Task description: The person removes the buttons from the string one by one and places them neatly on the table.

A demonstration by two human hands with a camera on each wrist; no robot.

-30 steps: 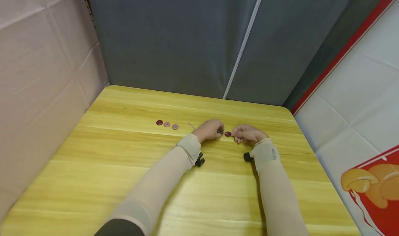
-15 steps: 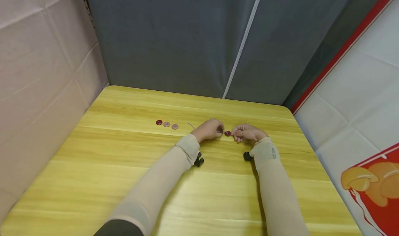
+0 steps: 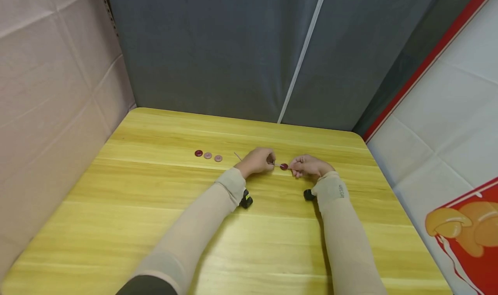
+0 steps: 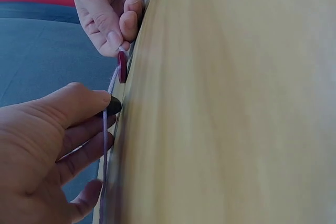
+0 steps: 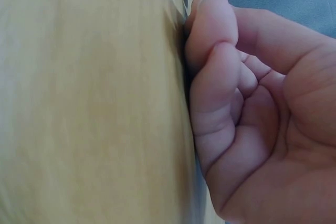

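On your far left, three small discs [image 3: 208, 155] lie in a row on the yellow table [image 3: 155, 226], well apart from your hands: one dark red, two paler pink. They look like buttons or flat beads; the holes are too small to make out.

Your left hand [image 3: 257, 161] has its fingers curled, pinching a thin pale cord [image 4: 111, 88] near its end, with the loose tail [image 3: 238, 156] sticking out behind your knuckles. The left wrist view shows the cord running from your fingertips [image 4: 107, 100] straight to the dark red disc [image 4: 122, 66].

Your right hand [image 3: 309, 167] is clamped on that disc [image 3: 284, 166], held edge-up between thumb and fingertip just above the table, midway between both hands.

The likely trouble is slippage: the disc is thin and gripped only by its rim, so a tug on the cord could twist it out of your pinch. If the cord end frays or bends, it could miss or back out of the hole.
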